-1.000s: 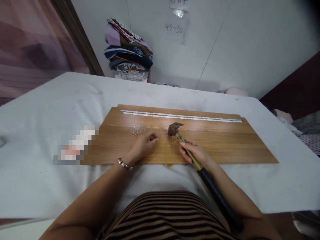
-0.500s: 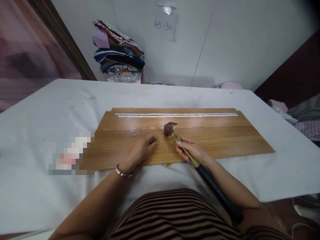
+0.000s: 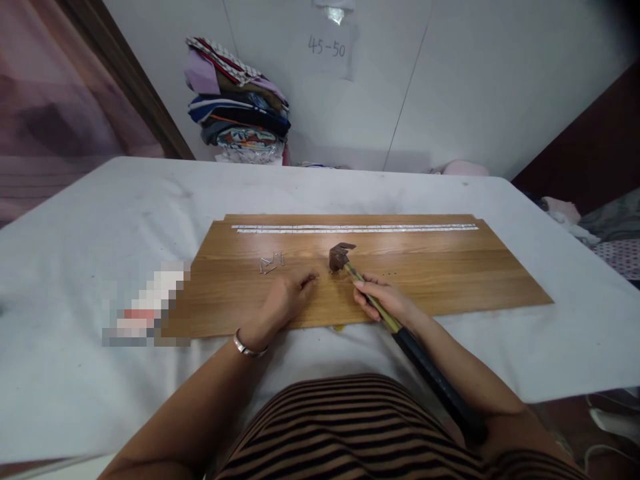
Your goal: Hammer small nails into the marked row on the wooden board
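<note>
Compared with 1.0 s ago: the view has tilted, so the near edge of the long brown wood-grain board (image 3: pixel 430 263) now climbs toward 3 o'clock. Compared with 0.5 s ago: almost no change; both hands and the hammer keep their places.

Right hand (image 3: pixel 381 297): fingers wrapped round the claw hammer (image 3: pixel 409 349) well up the handle. Hammer head is brown, rust-like, with a split claw, above the board's middle; contact with the surface cannot be told. Its yellowish shaft and black grip run toward 4–5 o'clock.

Left hand (image 3: pixel 286 295): fingers curled, resting at the board, hammer head at its 2 o'clock. Whether the fingertips pinch anything, cannot tell. Silver bracelet at the wrist.

Thin silver metal nails (image 3: pixel 271 269) lie loose at its 11 o'clock. Two narrow white marked strips (image 3: pixel 357 231) run near the far edge, at 12 o'clock. Board lies on wrinkled white cloth (image 3: pixel 150 207).
</note>
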Demonstrator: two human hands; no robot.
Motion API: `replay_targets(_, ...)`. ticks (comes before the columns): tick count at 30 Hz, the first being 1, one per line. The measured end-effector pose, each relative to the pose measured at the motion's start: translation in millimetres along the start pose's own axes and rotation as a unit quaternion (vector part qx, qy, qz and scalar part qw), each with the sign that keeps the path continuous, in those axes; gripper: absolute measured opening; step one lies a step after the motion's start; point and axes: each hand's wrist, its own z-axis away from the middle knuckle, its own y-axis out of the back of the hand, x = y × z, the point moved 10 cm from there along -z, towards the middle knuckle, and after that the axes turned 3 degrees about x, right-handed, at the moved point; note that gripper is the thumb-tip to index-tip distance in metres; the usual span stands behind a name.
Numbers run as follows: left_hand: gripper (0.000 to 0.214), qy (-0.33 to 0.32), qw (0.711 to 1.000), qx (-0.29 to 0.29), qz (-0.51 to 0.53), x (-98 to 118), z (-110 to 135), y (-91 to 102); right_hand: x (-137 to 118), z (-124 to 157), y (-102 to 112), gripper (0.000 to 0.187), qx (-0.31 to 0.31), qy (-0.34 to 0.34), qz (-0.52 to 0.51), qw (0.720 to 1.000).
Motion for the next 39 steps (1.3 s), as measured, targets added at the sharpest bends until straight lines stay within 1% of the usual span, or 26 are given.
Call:
replay_targets(5,0.022,0.011,1.000,0.003,0.013,-4.9,0.8,-4.1,0.4,0.9,-5.0,0.032,-0.021,0.006,0.024,0.999)
replay_targets(9,0.022,0.028,0.999,0.010,0.035,-11.4,1.2,-6.3,2.9,0.0,-4.2,0.032,-0.016,-0.001,0.033,0.999)
replay_targets(14,0.011,0.029,0.999,-0.003,0.038,-9.1,1.5,-7.7,1.8,-0.5,1.6,0.032,0.006,0.000,0.020,1.000)
replay_targets(22,0.012,0.028,0.998,0.011,0.060,-11.9,1.8,-6.1,5.8,-0.4,-3.6,0.030,-0.018,0.000,0.016,1.000)
replay_targets(28,0.013,0.017,0.999,0.017,0.042,-7.6,1.2,-2.8,3.3,-1.2,-0.2,0.032,-0.007,0.002,0.023,1.000)
replay_targets(32,0.015,0.031,0.998,0.024,0.054,-7.3,1.7,-0.9,0.1,0.2,0.5,0.032,-0.002,0.008,0.019,1.000)
replay_targets(35,0.016,0.035,0.997,0.019,0.062,-9.0,2.0,-3.0,0.9,1.4,-2.7,0.033,-0.011,0.007,0.027,1.000)
replay_targets(39,0.014,0.024,0.997,0.009,0.066,-9.5,1.6,-6.3,3.0,1.5,-5.2,0.032,-0.018,0.003,0.033,0.999)
